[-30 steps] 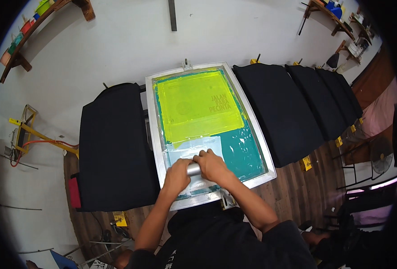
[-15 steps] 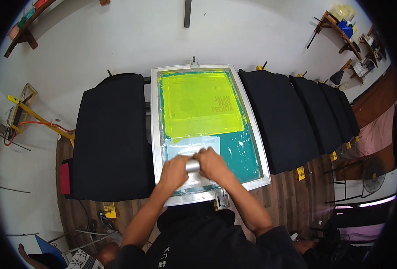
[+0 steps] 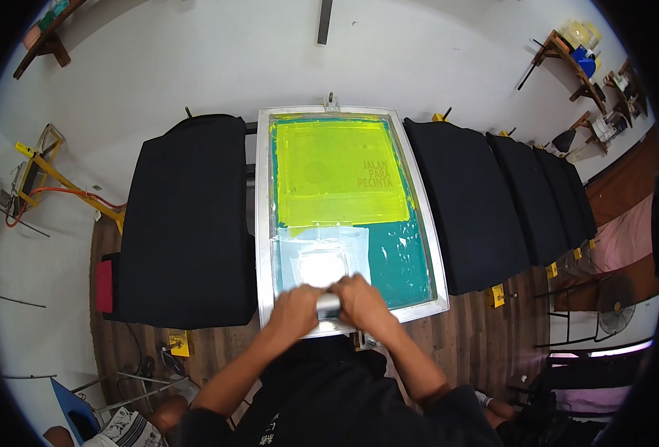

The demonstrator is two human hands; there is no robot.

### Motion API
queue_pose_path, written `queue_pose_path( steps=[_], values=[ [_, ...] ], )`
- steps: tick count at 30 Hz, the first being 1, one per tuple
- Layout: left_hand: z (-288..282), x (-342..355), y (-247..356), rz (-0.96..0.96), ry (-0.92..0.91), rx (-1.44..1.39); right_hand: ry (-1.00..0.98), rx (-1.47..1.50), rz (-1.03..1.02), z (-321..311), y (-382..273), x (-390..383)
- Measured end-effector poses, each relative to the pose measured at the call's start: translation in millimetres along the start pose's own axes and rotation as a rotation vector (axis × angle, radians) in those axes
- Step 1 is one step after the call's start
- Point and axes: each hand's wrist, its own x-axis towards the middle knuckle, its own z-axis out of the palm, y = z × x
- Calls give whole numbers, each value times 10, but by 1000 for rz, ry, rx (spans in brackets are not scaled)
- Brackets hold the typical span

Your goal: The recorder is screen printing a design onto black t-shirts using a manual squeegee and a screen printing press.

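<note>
Both of my hands are closed on a silvery squeegee [image 3: 328,303], my left hand [image 3: 295,311] on its left end and my right hand [image 3: 363,304] on its right. The squeegee is over the near end of a printing screen [image 3: 389,268] with green mesh. A metal frame [image 3: 434,242] surrounds the mesh. Just beyond my hands lies a bright white ink patch [image 3: 322,268] within a paler square. Yellow-green covering [image 3: 337,153] takes up the far part of the screen, with faint lettering at its right. My fingers hide the squeegee's blade.
A black garment on a board [image 3: 184,223] lies left of the screen. Several more run in a row to the right, the nearest a black garment [image 3: 467,212]. A metal clamp [image 3: 332,103] sits at the frame's far edge. A fan [image 3: 616,305] stands at far right.
My two hands have drawn the squeegee toward me, down to the near edge of the screen. More of the white patch shows behind it. The view has shifted slightly.
</note>
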Motion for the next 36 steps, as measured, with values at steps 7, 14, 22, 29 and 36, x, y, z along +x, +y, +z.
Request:
queue_pose_path(
  steps=[7,14,22,29,36],
  values=[
    [-405,876,-163,-100,-38,33,-63,-11,65,-254,356,943],
    [-132,626,-190,-23,32,123,91,-10,24,28,308,638],
    [148,50,6,-11,87,6,88,86,59,164,68,16],
    [179,-213,133,-43,-51,7,82,70,56,216,-11,-259],
    [-277,491,-130,-90,-391,58,-275,47,46,-148,202,418]
  ],
)
